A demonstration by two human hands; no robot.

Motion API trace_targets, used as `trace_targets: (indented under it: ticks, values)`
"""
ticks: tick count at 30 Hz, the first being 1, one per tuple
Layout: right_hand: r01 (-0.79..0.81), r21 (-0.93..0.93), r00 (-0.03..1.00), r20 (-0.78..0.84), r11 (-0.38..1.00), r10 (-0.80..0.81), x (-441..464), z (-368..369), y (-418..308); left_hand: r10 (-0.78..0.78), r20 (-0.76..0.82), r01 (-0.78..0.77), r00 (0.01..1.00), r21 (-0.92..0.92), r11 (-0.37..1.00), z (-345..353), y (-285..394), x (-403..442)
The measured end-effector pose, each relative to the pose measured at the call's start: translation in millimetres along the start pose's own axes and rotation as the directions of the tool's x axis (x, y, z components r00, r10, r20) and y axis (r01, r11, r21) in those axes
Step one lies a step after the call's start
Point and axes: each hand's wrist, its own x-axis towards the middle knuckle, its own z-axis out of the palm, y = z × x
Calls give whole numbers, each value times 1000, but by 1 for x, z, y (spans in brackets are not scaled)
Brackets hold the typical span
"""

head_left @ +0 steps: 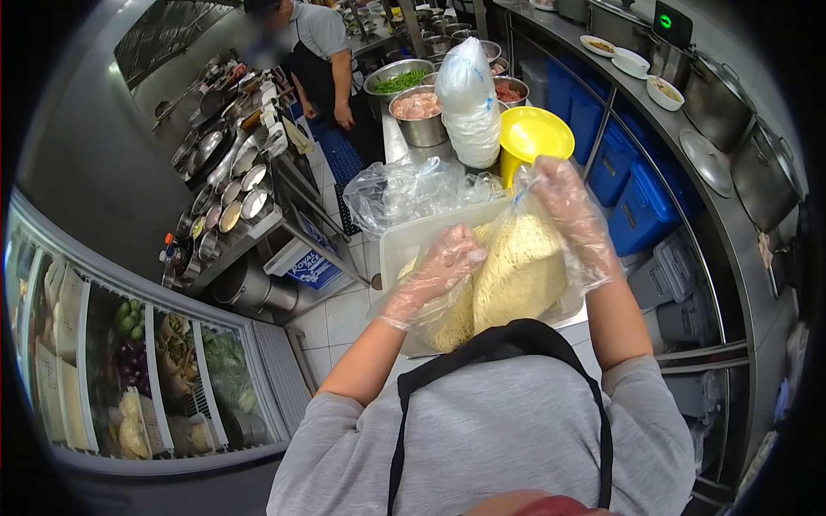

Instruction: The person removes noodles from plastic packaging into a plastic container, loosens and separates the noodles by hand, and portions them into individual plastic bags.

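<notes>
Nearest the camera, a grey knit shirt (499,421) is crossed by the black straps of an apron (520,331). Beyond it, one clear bag (520,267) is held over a pale, rectangular plastic tub (411,237). The bag is filled with a pale yellow, noodle-like mass, bulging and rounded, its surface finely stranded and pitted; the film is thin, glossy and creased. More of the same yellow is seen lower in the tub, but whether it belongs to this bag cannot be told.

Two hands are covered by loose, transparent gloves. By the left hand (443,265), its fingers curled in, film is pinched at the bag's side. By the right hand (564,193), the gathered top is gripped; its exact fingertip contact cannot be told.

Just past the tub are set one crumpled heap of clear plastic (404,196), one smooth yellow bucket (516,159) and one tall wrapped stack of white containers (469,95). Three white dishes (631,63) are placed on the steel counter (714,202) at right.
</notes>
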Motion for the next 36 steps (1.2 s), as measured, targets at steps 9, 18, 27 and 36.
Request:
trace_targets:
  ticks: [9, 18, 27, 36]
  values:
    - [204, -361, 872, 489, 910, -1, -21, 19, 16, -473, -89, 337, 877, -587, 736, 52, -21, 3]
    - [-67, -456, 944, 258, 887, 204, -40, -15, 43, -358, -88, 242, 930, -587, 773, 54, -21, 1]
    - [-280, -153, 960, -47, 948, 276, -58, -46, 92, -337, 420, 399, 843, -66, 915, 10, 29, 8]
    - [105, -273, 971, -180, 956, -158, -30, 10, 57, -394, 55, 398, 917, -114, 910, 22, 38, -9]
